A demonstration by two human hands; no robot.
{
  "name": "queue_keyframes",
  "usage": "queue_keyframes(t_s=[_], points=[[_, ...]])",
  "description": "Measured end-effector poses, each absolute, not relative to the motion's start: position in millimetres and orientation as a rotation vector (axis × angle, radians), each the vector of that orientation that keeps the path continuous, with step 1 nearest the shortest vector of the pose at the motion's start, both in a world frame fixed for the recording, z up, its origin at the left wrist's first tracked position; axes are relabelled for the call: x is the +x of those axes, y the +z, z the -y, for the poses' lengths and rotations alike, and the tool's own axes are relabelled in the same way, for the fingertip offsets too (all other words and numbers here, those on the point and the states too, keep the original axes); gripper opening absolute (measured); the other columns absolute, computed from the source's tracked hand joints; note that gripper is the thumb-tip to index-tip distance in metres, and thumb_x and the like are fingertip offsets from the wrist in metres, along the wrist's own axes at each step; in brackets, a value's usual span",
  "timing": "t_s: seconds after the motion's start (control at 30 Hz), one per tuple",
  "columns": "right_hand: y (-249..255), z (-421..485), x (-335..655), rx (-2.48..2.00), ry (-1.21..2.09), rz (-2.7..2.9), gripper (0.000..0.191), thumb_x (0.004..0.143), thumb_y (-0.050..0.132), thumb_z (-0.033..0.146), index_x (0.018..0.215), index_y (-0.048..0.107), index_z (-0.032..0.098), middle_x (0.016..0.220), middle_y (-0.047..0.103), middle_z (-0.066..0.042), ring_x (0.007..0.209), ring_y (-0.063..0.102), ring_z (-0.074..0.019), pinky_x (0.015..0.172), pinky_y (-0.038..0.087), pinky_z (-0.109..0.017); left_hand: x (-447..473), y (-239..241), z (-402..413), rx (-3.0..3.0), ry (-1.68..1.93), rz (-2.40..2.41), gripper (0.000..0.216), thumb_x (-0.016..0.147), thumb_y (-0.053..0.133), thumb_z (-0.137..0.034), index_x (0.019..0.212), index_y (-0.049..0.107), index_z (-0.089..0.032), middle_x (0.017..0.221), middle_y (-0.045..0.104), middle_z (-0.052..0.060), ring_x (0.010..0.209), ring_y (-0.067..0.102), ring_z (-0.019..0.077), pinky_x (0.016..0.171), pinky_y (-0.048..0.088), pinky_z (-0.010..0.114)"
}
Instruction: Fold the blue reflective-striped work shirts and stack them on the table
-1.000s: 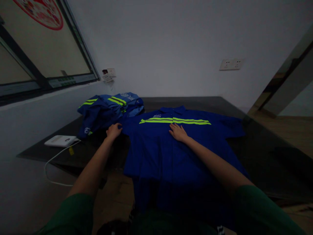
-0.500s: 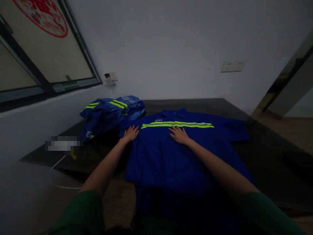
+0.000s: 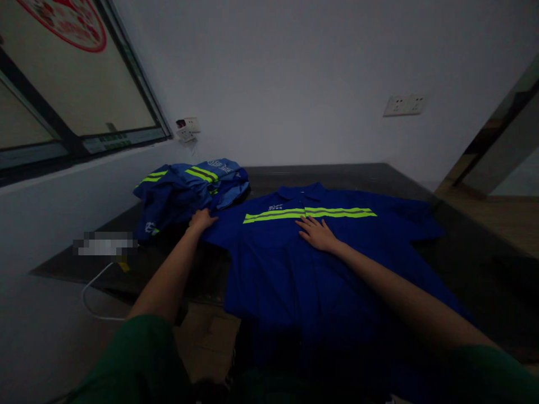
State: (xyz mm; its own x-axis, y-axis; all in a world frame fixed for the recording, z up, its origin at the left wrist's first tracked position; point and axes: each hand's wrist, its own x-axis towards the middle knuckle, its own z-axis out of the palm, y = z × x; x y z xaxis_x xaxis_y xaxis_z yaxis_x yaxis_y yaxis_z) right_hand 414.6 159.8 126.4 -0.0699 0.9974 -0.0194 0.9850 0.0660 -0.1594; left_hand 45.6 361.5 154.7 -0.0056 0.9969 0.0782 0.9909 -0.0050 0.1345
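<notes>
A blue work shirt [image 3: 269, 264] with a collar and a yellow-green reflective stripe across the chest lies spread out, its lower part hanging over the near edge of the table. At the end of its left-side sleeve [image 3: 227, 224], my left hand [image 3: 202, 219] is closed on the cloth; its fingertips are partly hidden. My right hand [image 3: 319, 233] rests flat on the chest just below the stripe, fingers spread.
Behind my left hand sits a crumpled pile of blue garments [image 3: 177, 193] with similar stripes. The dark tabletop [image 3: 353, 175] meets the wall. A white cable [image 3: 90, 286] loops off the left edge, near a blurred-out item [image 3: 105, 245]. Wall sockets [image 3: 405, 105] are above.
My left hand has moved left from the shirt's armpit area to the sleeve end and closed on it. The right hand stays flat on the chest. The view has shifted slightly.
</notes>
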Motion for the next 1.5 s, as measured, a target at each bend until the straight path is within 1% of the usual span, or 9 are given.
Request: queue_keyframes(t_s=[0.17,0.47,0.63,0.87,1.07,1.17,1.27,1.33,1.5], points=[[128,-159,414,-2.072,0.214,2.216,0.055,0.097,0.028,0.043,0.149,0.029,0.026,0.158,0.020,-0.004,0.145,0.013,-0.0299,0.111,0.015,-0.064,26,166,-388,2.230,0.209,-2.076,0.037,0.070,0.075,-0.038,0.101,0.071,-0.018,0.103,0.073,0.007,0.098,0.067,0.0249,0.079,0.050,0.024],[129,-161,410,-2.083,0.245,2.167,0.055,0.097,0.027,0.045,0.149,0.029,0.026,0.159,0.019,-0.003,0.146,0.013,-0.0291,0.112,0.013,-0.062,35,228,-430,2.490,0.583,-2.079,0.039,0.086,0.057,-0.038,0.116,0.067,-0.015,0.113,0.069,0.013,0.107,0.062,0.0286,0.090,0.049,0.033],[130,-167,404,-2.108,0.263,2.133,0.055,0.097,0.029,0.044,0.149,0.030,0.025,0.158,0.019,-0.003,0.146,0.011,-0.0295,0.112,0.012,-0.063,64,212,-421,2.625,0.196,-2.119,0.034,0.089,0.047,-0.024,0.118,0.064,-0.019,0.117,0.065,0.016,0.106,0.061,0.0321,0.086,0.049,0.039],[134,-190,400,-2.104,0.327,2.096,0.057,0.097,0.026,0.047,0.150,0.029,0.025,0.159,0.017,-0.004,0.146,0.008,-0.0291,0.113,0.008,-0.061,72,206,-438,2.695,0.372,-2.228,0.038,0.093,0.031,-0.016,0.116,0.061,-0.016,0.110,0.063,0.017,0.101,0.061,0.0289,0.081,0.047,0.036],[137,-205,396,-2.073,0.421,2.051,0.058,0.096,0.031,0.048,0.149,0.031,0.024,0.159,0.017,-0.007,0.146,0.007,-0.0312,0.113,0.005,-0.063,95,206,-443,2.880,0.406,-2.210,0.040,0.091,0.030,-0.012,0.117,0.060,-0.016,0.118,0.059,0.019,0.119,0.049,0.0335,0.099,0.034,0.049],[141,-215,412,-1.978,0.442,2.022,0.056,0.094,0.039,0.048,0.145,0.040,0.023,0.157,0.024,-0.009,0.145,0.014,-0.0321,0.113,0.017,-0.059,141,192,-437,3.027,0.454,-1.790,0.043,0.091,0.032,-0.012,0.124,0.058,-0.019,0.130,0.054,0.015,0.126,0.043,0.0301,0.106,0.030,0.047],[147,-234,454,-1.973,0.236,1.970,0.051,0.094,0.042,0.038,0.141,0.046,0.019,0.152,0.035,-0.012,0.141,0.027,-0.0282,0.113,0.026,-0.048,195,163,-433,2.916,0.240,-1.393,0.043,0.091,0.038,-0.017,0.131,0.054,-0.018,0.138,0.051,0.010,0.130,0.043,0.0223,0.109,0.030,0.034],[150,-245,497,-2.100,0.052,1.895,0.050,0.094,0.041,0.033,0.141,0.046,0.017,0.151,0.036,-0.013,0.140,0.029,-0.0288,0.113,0.027,-0.050,222,142,-434,2.835,0.139,-1.332,0.047,0.093,0.041,-0.026,0.138,0.047,-0.016,0.145,0.045,0.012,0.134,0.041,0.0217,0.110,0.031,0.031],[134,-247,604,-2.532,-0.043,1.602,0.054,0.095,0.034,0.047,0.145,0.038,0.027,0.156,0.027,-0.009,0.141,0.022,-0.0397,0.103,0.025,-0.072,242,112,-454,2.728,0.053,-1.419,0.062,0.094,0.034,-0.054,0.149,0.031,-0.024,0.154,0.029,0.015,0.142,0.026,0.0320,0.110,0.027,0.050]])
